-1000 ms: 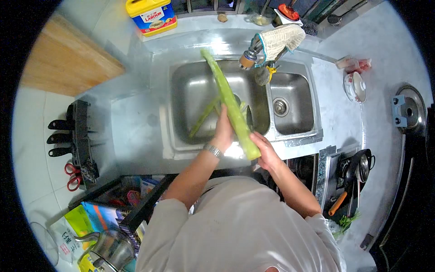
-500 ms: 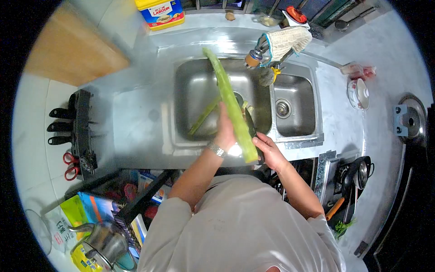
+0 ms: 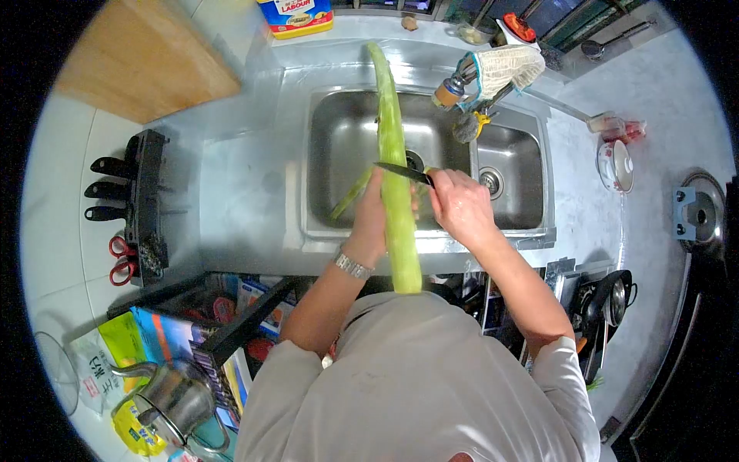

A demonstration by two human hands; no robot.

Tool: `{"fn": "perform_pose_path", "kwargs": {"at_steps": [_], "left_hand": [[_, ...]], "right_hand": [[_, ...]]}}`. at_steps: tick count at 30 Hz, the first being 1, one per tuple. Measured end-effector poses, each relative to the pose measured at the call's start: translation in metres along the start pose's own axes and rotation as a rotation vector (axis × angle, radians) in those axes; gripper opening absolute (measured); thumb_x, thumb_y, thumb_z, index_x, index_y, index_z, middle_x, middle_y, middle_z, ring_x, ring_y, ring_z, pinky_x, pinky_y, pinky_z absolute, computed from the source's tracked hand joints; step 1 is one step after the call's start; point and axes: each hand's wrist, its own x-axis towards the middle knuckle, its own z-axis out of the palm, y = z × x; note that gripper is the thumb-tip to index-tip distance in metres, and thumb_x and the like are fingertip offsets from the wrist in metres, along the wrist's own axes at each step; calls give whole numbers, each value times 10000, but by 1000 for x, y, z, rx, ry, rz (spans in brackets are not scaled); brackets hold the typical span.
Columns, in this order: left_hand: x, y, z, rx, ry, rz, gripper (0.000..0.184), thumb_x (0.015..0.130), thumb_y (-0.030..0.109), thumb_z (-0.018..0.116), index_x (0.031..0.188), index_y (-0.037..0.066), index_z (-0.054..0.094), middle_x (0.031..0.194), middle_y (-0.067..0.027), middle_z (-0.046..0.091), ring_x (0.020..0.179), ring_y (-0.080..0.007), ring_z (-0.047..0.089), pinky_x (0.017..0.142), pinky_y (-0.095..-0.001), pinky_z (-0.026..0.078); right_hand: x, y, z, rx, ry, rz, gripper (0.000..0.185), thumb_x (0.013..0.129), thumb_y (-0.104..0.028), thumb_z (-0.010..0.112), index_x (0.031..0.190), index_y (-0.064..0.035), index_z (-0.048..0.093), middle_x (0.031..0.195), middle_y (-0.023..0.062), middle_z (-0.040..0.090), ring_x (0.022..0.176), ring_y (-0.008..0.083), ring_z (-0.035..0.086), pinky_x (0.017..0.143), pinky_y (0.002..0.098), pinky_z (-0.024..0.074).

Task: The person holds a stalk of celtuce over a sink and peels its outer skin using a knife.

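My left hand [image 3: 370,217] is wrapped around a long, pale green celtuce stem [image 3: 391,137], which slants over the sink from the far rim toward my shirt. In my right hand [image 3: 463,206] is a small knife [image 3: 405,172] with a dark blade. The blade lies across the top of the stem, pointing left, just beyond my left hand. Below, a strip of green peel [image 3: 350,195] rests in the large basin of the steel sink [image 3: 327,123]. Part of the drain is hidden by the stem and the knife.
A faucet [image 3: 449,91] with a cloth over it and a scrubber [image 3: 466,128] hangs near the divider. To the left stand a knife rack [image 3: 146,208] and a wooden board [image 3: 154,58]. A lidded enamel pot [image 3: 615,165] sits at right.
The knife has come up from beside the stem's near end and now lies across it. My right hand has moved up and away from me. The stem points more straight ahead.
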Motion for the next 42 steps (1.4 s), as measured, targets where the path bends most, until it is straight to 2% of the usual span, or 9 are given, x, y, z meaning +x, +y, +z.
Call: {"fn": "perform_pose_path", "kwargs": {"at_steps": [3,6,11,16,20,23,25,32,42], "left_hand": [[-9,5,10,-46,17,-2,542,1004,530,323,912,76,605,693,-65,610,571,-166,594,521,-299,498],[-11,5,-1,24,-69,5,535,995,535,346,949,71,609,795,-42,628,625,-170,594,563,-313,509],[-17,9,6,-3,-47,6,499,996,487,342,936,69,609,782,-47,628,593,-177,583,532,-312,502],[-23,14,13,38,-3,1,498,995,492,342,943,71,602,792,-53,631,591,-179,589,526,-316,502],[-30,20,25,73,28,4,509,997,503,334,945,73,601,787,-67,634,568,-182,588,508,-311,497],[-31,20,29,41,35,-1,532,998,520,324,943,70,602,743,-77,632,555,-181,587,495,-301,493],[-31,21,28,42,23,-11,542,999,529,321,945,67,601,730,-80,631,553,-182,588,490,-297,492],[-35,22,28,114,26,-19,541,1008,539,310,975,72,581,756,-58,622,548,-171,587,480,-294,494],[-40,24,30,163,9,5,503,1023,517,297,1061,86,554,837,-57,619,576,-166,592,483,-287,485]], "right_hand": [[10,-7,-2,-37,30,-84,239,792,-104,652,1013,-40,586,814,114,614,759,296,637,645,407,528],[14,-12,-6,-67,17,-136,263,772,-113,660,1013,-43,582,802,98,588,756,281,627,648,396,530],[18,-10,-7,-110,-18,-171,281,766,-148,673,1009,-45,575,798,88,566,750,272,615,651,390,530],[20,-13,-11,-115,-3,-233,155,790,-168,608,896,-73,547,757,75,553,744,250,629,601,373,533],[26,-7,-11,-162,-24,-205,150,786,-166,604,887,-74,540,766,78,563,737,253,633,608,376,540],[28,-2,-10,-201,-22,-163,266,758,-151,642,990,-57,551,781,83,553,748,259,622,613,390,532],[27,-10,-17,-153,-16,-208,135,788,-166,588,866,-69,536,772,88,582,733,263,644,621,384,546],[34,3,-12,-193,-18,-176,150,788,-97,599,915,-55,531,773,91,558,738,276,630,588,392,532],[52,13,-4,-201,54,-153,90,814,-85,590,840,-55,509,752,98,569,713,289,636,574,408,527]]}}
